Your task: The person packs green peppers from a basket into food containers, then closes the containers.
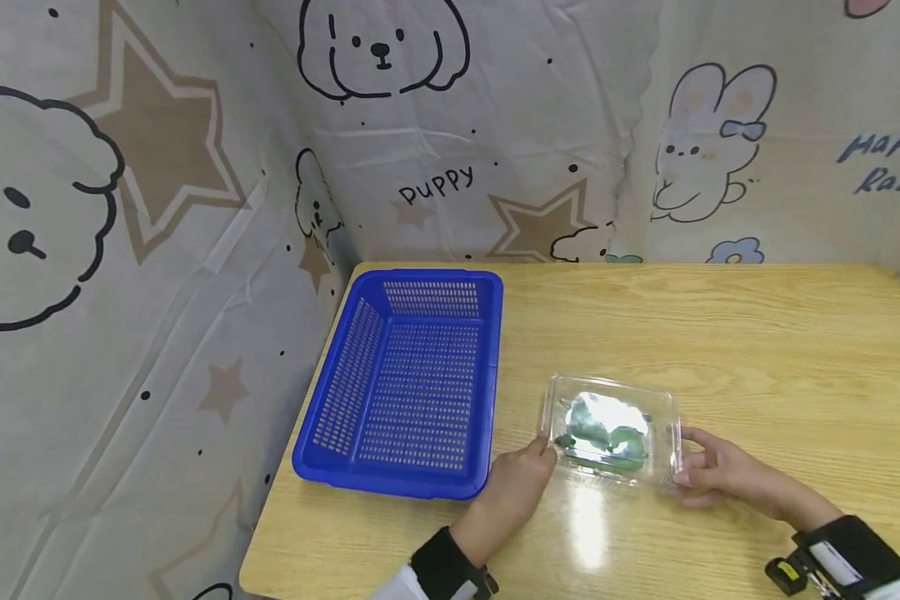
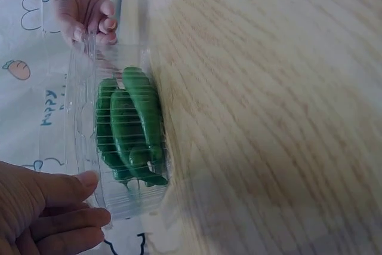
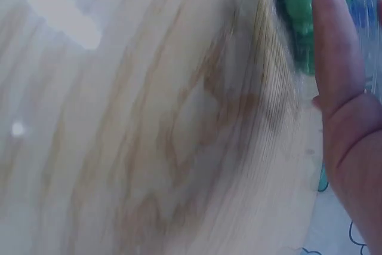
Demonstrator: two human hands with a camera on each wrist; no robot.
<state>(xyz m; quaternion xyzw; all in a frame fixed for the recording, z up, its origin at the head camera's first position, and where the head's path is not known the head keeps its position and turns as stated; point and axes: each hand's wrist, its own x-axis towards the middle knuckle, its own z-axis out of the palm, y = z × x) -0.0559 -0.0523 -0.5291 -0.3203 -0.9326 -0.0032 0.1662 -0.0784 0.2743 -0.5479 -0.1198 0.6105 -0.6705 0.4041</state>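
A clear plastic clamshell container is on the table, just right of the blue basket. Several long green peppers lie inside it, seen through its ribbed wall in the left wrist view; glare hides part of them from above. My left hand pinches the container's near left edge between thumb and fingers. At the opposite end, my right hand grips the right edge, thumb in front and index finger farther back. The right wrist view shows only part of the right hand beside the container, with a bit of green pepper.
A blue perforated plastic basket stands on the left part of the wooden table, with nothing in it. Printed cloth hangs behind the table and along its left side. Both wrists wear black bands.
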